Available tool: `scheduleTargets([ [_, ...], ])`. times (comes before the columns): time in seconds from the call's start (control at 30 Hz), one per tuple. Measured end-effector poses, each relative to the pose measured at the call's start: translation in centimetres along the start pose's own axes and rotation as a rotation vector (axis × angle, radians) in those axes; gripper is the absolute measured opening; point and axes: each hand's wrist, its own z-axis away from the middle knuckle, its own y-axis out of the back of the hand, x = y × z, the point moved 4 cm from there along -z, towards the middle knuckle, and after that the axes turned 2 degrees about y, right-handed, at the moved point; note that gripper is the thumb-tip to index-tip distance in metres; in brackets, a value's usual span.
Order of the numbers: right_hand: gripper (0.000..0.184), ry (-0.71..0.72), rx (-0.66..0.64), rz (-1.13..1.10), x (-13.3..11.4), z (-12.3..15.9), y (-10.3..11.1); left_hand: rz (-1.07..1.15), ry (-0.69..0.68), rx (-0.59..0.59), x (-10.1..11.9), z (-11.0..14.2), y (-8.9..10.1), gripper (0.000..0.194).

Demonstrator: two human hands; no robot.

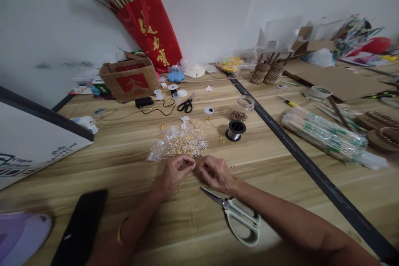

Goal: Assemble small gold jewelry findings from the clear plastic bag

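Observation:
My left hand [177, 171] is closed in a pinch, with a tiny pale bit at its fingertips too small to name. Just beside it my right hand [217, 173] is also closed, its fingertips pressed together and hiding whatever they hold. Right past both hands lies a heap of gold and silver small metal pieces [183, 143] in clear plastic bags. Scissors with pale green handles [241, 218] lie below my right hand, blades pointing toward my hands. A black spool of fine wire [236, 130] stands beyond my right hand, near a short gold chain [215, 126].
A glass jar of beads [241, 110], black scissors [186, 104] and small white spools [158, 94] sit farther back. Wrapped wooden sticks [324, 135] lie at right. A black phone [80, 226] and a white box [37, 141] are at left. A red bag [152, 29] leans on the wall.

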Motion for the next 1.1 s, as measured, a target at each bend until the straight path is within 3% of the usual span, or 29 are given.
scheduleTargets([
  [0.2,0.007,-0.027,-0.032,-0.041,0.0,-0.1,-0.1,-0.266,-0.229,0.060,1.1,0.4,-0.2,0.006],
  [0.4,0.007,-0.072,-0.080,-0.062,0.0,-0.1,-0.1,-0.377,-0.494,0.085,1.9,0.7,-0.6,0.007],
  [1.1,0.007,-0.081,-0.078,-0.033,0.2,0.1,-0.3,-0.352,-0.522,0.056,2.1,0.8,-0.9,0.007],
])
